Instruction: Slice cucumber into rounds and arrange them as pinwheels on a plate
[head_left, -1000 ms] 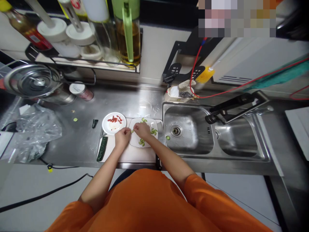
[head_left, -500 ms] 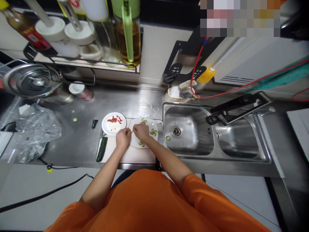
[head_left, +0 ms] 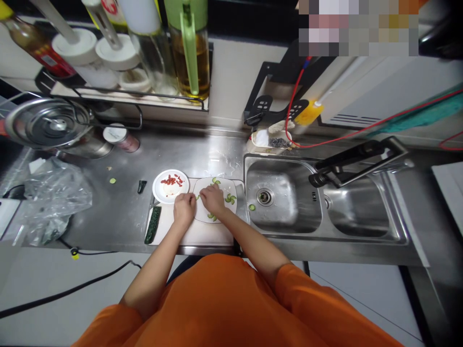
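Observation:
A white square plate lies on the cutting board, with small fans of green cucumber slices set near its edges. Over the plate, my right hand has its fingers pinched together, pointing left. My left hand is closed at the plate's left rim. Between the fingertips shows a bit of cucumber slice; what each hand grips is too small to make out. Just behind my left hand stands a round white plate with red pieces on it. A length of cucumber rests on the board's left side.
To the right is a double steel sink with a cucumber slice in it. A cucumber end, a plastic bag, a small jar and a lidded pot occupy the left counter. Bottles stand on a rack above.
My hands stay nearly in place over the plate's left side, with only slight finger movement. The view has shifted a little.

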A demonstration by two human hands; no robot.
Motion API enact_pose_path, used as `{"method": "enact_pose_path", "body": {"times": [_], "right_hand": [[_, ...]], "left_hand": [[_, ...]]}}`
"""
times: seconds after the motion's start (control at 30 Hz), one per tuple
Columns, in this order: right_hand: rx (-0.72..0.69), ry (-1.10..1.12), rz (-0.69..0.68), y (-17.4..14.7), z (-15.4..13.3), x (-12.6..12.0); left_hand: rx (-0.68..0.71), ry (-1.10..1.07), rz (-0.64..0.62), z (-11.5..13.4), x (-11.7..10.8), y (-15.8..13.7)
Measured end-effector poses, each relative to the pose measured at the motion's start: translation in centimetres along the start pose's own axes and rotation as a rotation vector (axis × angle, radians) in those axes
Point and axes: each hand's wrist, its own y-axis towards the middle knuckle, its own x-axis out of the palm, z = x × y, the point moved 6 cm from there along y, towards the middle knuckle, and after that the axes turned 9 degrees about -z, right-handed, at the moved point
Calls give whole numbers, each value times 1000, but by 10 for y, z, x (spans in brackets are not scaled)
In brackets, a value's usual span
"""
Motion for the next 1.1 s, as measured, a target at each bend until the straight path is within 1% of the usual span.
{"method": "enact_pose_path", "body": {"times": [0.07, 0.17, 0.3, 0.6, 0.77, 0.87, 1.0, 1.1], "right_hand": [[-32, -19, 23, -7, 0, 2], [-116, -74, 43, -20, -4, 8], [-206, -154, 38, -31, -8, 16], [-254, -249, 48, -34, -8, 24], [-255, -240, 33, -35, -7, 25], [-242, -219, 23, -35, -8, 21], [-181, -154, 23, -38, -8, 9], [-123, -87, 36, -43, -5, -2]], "left_hand": [[10, -6, 11, -1, 0, 0], [24, -27, 30, -1, 1, 0], [26, -56, 38, -3, 4, 1], [31, -78, 43, -4, 5, 0], [20, -81, 36, -5, 6, 0], [15, -100, 27, -4, 3, 0], [-16, -138, 72, -7, -14, -5], [-84, -127, 103, -18, -28, -14]]}}
